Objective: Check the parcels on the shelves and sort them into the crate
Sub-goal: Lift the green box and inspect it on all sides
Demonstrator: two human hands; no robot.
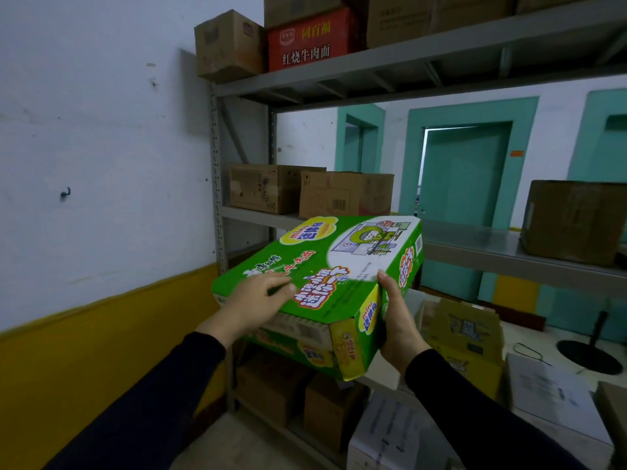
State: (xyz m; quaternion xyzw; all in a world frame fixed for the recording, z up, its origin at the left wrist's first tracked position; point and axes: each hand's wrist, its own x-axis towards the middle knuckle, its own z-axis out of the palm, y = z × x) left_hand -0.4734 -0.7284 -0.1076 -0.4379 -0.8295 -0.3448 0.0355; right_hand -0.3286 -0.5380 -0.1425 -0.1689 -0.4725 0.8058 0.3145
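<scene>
A flat green printed carton (325, 266) is held tilted in the air in front of the grey metal shelf unit (475, 245). My right hand (397, 320) grips its near right corner, thumb on top and fingers underneath. My left hand (251, 300) lies flat on the carton's top near the left edge, fingers spread and slightly blurred. Brown parcels (312, 191) stand on the middle shelf behind the carton. No crate can be made out.
On the top shelf stand a red carton (308, 40) and brown boxes. A large brown box (573, 220) sits at the middle shelf's right end. Below and to the right lie yellow and white cartons (468, 337). A white and yellow wall is on the left.
</scene>
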